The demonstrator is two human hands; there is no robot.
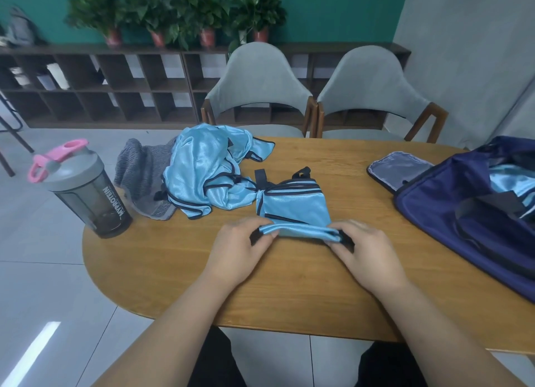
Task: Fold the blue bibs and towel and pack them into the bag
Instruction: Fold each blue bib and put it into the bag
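Left hand (240, 247) and right hand (367, 250) pinch the near edge of a half-folded shiny light-blue bib (292, 207) beside the open navy fabric duffel bag (463, 213), which seemingly already holds blue cloth (509, 181), while a crumpled bib heap (202, 166) and grey knitted towel (136, 172), farther from the bag, await folding.

The single wide-angle head view looks forward and down from close above the near edge of the oval wooden table (179, 276), reaching the grey upholstered chairs (257, 77) and teal wall (333, 10) beyond.
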